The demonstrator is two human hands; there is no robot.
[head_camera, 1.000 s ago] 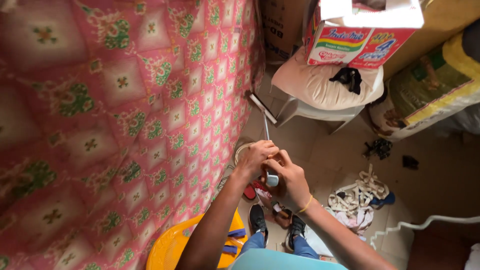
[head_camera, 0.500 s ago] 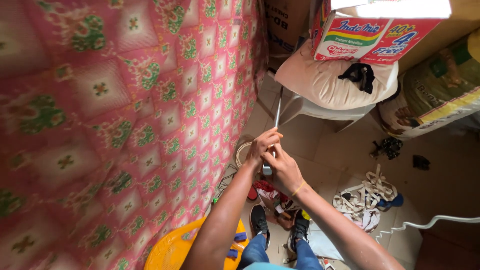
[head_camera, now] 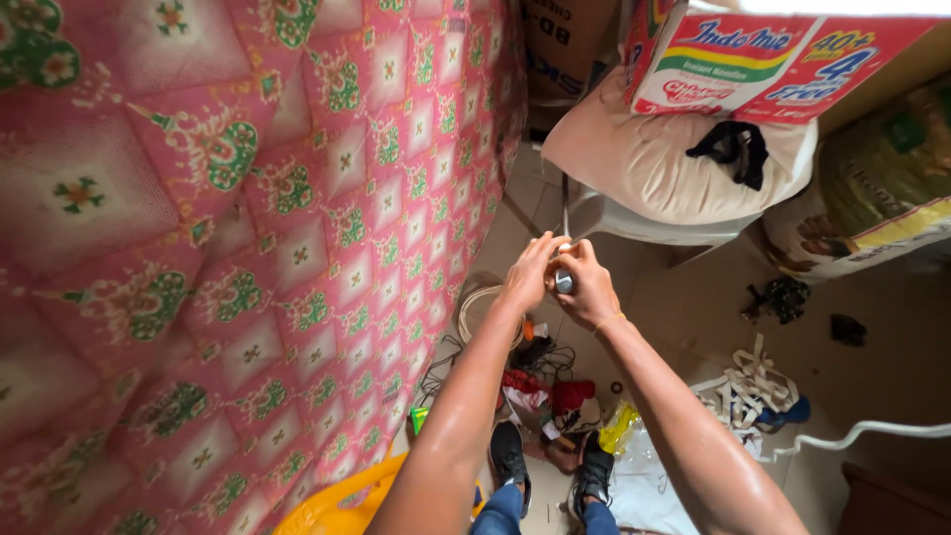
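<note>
We see the left hand (head_camera: 528, 274) and right hand (head_camera: 586, 285) clenched together on a small metal piece (head_camera: 563, 281), its thin rod (head_camera: 565, 206) running straight away from the fingers.

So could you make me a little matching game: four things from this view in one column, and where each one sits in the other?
Things:
1. small metal object
2. quilted mattress
3. cardboard carton
4. black shoes

Places:
A. on the stuffed sack
B. between both hands
C. upright on the left
D. on the floor, under the arms

Pairs: 1-B, 2-C, 3-A, 4-D
</note>
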